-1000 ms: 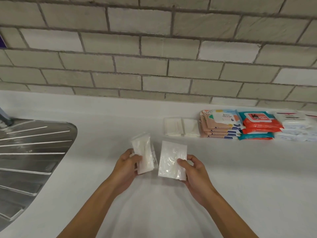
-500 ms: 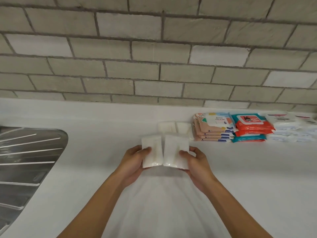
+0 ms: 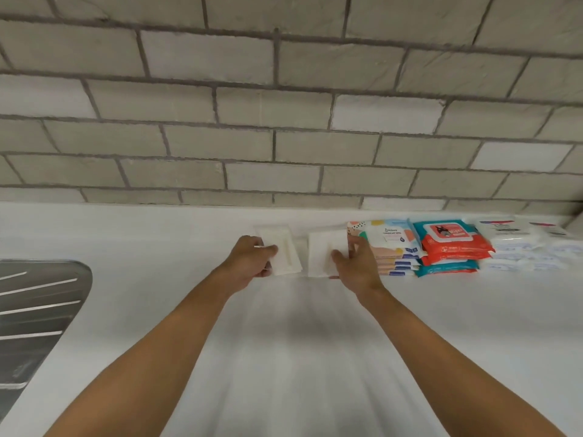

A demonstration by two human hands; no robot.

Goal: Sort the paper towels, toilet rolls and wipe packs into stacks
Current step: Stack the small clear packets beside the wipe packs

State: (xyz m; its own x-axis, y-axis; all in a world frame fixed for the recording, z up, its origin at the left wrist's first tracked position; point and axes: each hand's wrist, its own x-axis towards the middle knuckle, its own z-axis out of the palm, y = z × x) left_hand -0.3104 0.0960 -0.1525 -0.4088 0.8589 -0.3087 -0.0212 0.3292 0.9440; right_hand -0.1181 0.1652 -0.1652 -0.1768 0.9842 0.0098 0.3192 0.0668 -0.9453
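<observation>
My left hand (image 3: 252, 258) grips a white pack of paper towels (image 3: 284, 252) at the back of the white counter (image 3: 284, 342). My right hand (image 3: 356, 263) grips a second white pack (image 3: 321, 253) right beside it. Both packs lie over the spot near the wall where two white packs lay earlier; those are mostly hidden. To the right stand a beige-and-blue stack of wipe packs (image 3: 385, 244), a red-and-teal stack (image 3: 448, 244) and white packs (image 3: 511, 244).
A grey brick wall (image 3: 284, 121) rises directly behind the counter. The ribbed steel drainboard (image 3: 34, 310) of a sink takes up the left edge.
Both hands carried their white packs away from me toward the wall and brought them down over the two white packs lying there. The view tilted up.
</observation>
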